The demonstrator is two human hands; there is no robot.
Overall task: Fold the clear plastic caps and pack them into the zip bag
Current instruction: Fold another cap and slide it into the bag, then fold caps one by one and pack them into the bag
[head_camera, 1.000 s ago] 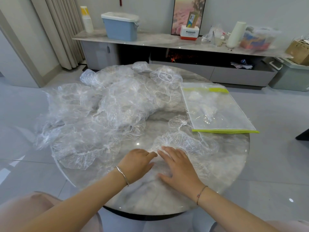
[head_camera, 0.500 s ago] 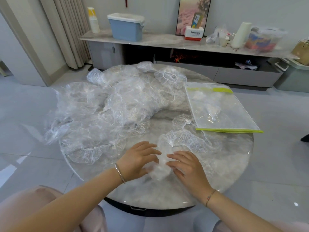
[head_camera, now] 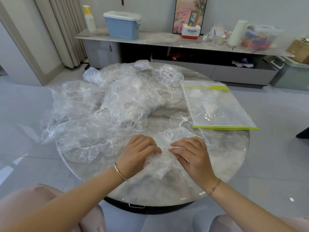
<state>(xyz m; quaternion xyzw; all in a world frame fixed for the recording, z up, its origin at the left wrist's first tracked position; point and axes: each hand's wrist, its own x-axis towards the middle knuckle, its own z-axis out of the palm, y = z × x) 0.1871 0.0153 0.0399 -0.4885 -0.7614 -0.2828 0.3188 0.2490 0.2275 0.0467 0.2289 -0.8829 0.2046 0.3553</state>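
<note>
**Desk:** What is getting lost in this view of the marble table (head_camera: 225, 161)?

**Photographer:** The film is blurring together. In the pile of caps (head_camera: 103, 111) spreading over the table's left and far side, single caps are running into one another and cannot be counted. The forearms are covering part of the table's near edge. Whatever is lying inside the zip bag (head_camera: 217, 106) is showing only as pale shapes.

**Desk:** Is any writing coming through?

**Photographer:** Only "Panasonic", on a white and red box (head_camera: 191, 31) standing on the long shelf (head_camera: 158, 39) behind. The card sticking out of it is too small to read.

**Desk:** And what are the hands doing?

**Photographer:** Both are gripping one clear plastic cap (head_camera: 160, 166) lying on the table's near part. The left hand (head_camera: 138, 153) is curling its fingers into the crumpled film. The right hand (head_camera: 192, 156) is pinching it with bent fingertips pointing toward the left's. The zip bag is lying flat on the table's right side, beyond the right hand and apart from it, green strips at both ends.
</note>
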